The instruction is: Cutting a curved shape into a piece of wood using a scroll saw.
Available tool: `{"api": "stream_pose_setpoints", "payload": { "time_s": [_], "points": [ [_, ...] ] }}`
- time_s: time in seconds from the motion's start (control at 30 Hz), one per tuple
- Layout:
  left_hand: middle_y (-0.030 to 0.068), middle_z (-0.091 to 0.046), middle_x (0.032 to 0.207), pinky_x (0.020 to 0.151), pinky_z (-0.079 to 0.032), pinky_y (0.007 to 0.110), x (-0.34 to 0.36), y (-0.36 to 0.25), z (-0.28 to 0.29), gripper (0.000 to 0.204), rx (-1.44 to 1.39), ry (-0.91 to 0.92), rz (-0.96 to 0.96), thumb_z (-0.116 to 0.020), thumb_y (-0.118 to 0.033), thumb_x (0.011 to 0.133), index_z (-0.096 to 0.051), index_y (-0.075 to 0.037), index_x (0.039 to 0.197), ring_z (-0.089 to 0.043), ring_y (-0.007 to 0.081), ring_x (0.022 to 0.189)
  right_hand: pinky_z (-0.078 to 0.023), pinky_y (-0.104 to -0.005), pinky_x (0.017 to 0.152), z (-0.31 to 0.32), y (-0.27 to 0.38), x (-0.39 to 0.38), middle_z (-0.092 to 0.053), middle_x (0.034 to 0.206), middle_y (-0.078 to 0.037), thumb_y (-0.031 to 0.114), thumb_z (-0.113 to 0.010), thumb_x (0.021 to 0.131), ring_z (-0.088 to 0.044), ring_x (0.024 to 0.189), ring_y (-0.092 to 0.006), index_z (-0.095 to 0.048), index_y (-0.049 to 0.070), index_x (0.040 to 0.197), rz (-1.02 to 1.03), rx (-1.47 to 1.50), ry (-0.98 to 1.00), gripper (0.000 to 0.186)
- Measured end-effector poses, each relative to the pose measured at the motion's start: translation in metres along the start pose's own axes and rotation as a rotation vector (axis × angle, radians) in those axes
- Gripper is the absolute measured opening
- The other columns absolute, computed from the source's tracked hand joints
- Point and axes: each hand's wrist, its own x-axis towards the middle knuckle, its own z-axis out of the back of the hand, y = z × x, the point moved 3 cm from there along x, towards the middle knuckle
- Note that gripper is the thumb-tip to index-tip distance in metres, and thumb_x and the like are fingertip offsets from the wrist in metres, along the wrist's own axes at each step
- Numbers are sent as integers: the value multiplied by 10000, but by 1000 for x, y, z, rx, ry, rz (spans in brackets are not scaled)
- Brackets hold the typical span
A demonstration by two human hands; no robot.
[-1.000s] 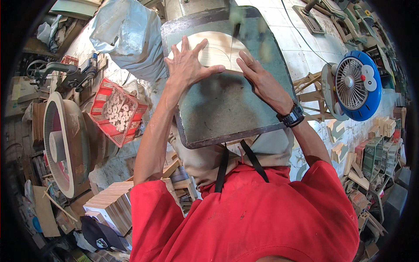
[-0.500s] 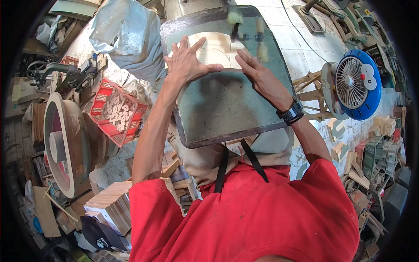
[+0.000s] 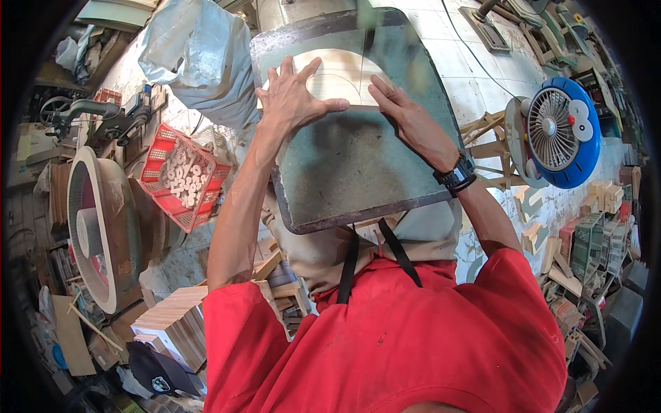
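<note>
A pale wooden board (image 3: 333, 85) with a pencilled arc and a rounded far edge lies flat on the worn grey-green machine table (image 3: 344, 175). My left hand (image 3: 292, 96) spreads over the board's left part, fingers apart, with the thumb along the near edge. At the right end, my right hand (image 3: 406, 113) rests its outstretched fingers against the wood; a watch (image 3: 456, 175) is on that wrist. Just beyond the board, a blurred upright machine part (image 3: 368, 20), apparently a saw's blade guide, comes down from above. My fingertips partly cover the wood.
Left of the table stand a large whitish plastic bag (image 3: 196, 62) and a red crate (image 3: 155, 186) of small wooden pieces. A round-rimmed machine (image 3: 89, 234) stands farther left, above stacked boards (image 3: 172, 323). On the right are a blue fan (image 3: 564, 134) and wooden offcuts (image 3: 530, 237).
Both hands and the board have shifted only slightly, keeping the same hold. The machine part above the board looks blurrier and reaches less far down in the picture.
</note>
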Motion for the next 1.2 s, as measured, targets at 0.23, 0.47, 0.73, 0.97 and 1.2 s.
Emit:
{"api": "stream_pose_setpoints", "payload": {
  "time_s": [0.23,0.47,0.73,0.97,1.2],
  "points": [
    [230,-407,1524,947,-357,705,0,1,-2,1157,-9,1,-2,-739,-887,509,-567,-242,1454,-412,457,1347,-464,-432,1085,-1,-1,2,-415,1570,-130,-11,-526,987,-477,1367,-371,-430,144,1515,7,-1,-31,559],
    [230,-419,1502,937,-365,706,-1,1,-1,1137,-10,-39,-7,-748,-871,520,-572,-237,1447,-417,457,1336,-457,-432,1094,1,0,4,-413,1571,-132,-13,-525,985,-460,1384,-370,-424,144,1519,-17,38,11,566],
    [219,-424,1478,940,-362,726,-4,-1,-1,1114,-22,-35,34,-776,-835,530,-570,-234,1444,-411,474,1335,-463,-432,1090,-1,-3,5,-405,1579,-116,-34,-528,971,-459,1383,-375,-412,151,1527,14,-3,-23,598],
    [220,-435,1448,926,-365,744,-6,-3,-1,1106,-5,-74,60,-777,-831,538,-572,-218,1436,-406,516,1320,-470,-450,1064,-2,-6,8,-392,1584,-126,-115,-483,904,-509,1314,-398,-394,82,1521,27,13,-6,654],
    [211,-442,1428,905,-379,745,-8,-2,0,1113,-9,-51,79,-773,-833,540,-563,-214,1440,-407,525,1309,-486,-457,1044,-3,-5,10,-379,1589,-126,-121,-491,895,-558,1252,-407,-400,87,1516,98,-34,-69,661]
  ]
}}
